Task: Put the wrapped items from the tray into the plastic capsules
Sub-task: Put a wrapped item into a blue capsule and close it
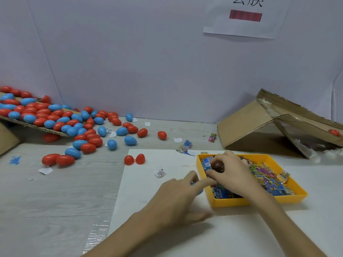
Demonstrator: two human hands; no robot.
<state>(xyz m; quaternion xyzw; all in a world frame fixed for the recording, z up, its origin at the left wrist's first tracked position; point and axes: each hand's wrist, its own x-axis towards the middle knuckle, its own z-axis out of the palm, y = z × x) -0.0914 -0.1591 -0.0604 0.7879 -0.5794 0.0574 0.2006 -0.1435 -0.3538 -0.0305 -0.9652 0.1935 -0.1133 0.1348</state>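
Wrapped items (pixel 267 175) lie heaped in one yellow tray (pixel 259 200) at the lower right of the frame, too jumbled for me to count from here.

The largest thing on my feed is one white board (pixel 148 229) across the lower middle, lying on the grey table (pixel 55 201); the tray sits on it. Next come two pieces of cardboard. One tipped box (pixel 250 125) at right has its open side towards me and one red capsule (pixel 334 132) inside. One flap (pixel 37 127) at the left edge carries a spill of closed capsules (pixel 57 113). The spill runs off the flap onto the table towards centre. They are red and blue, several dozen, more than I can count exactly. One paper sign (pixel 241 25) hangs on the wall at upper right.

Two hands are in view. The left hand (pixel 178 199) rests just left of the tray, fingers curled round a blue capsule (pixel 200 192) of which only a sliver shows. The right hand (pixel 233 171) is down in the tray's left end, fingers bent onto the packets and thumb against a blue one. I cannot tell whether it has one pinched.

One open red capsule (pixel 134 159), its two halves joined, sits at the board's top edge. Three loose packets (pixel 186 145) lie outside the tray: two on the table above it, and a small white packet (pixel 160 173) on the board, left of the tray. At least six white paper scraps (pixel 45 170) dot the table.
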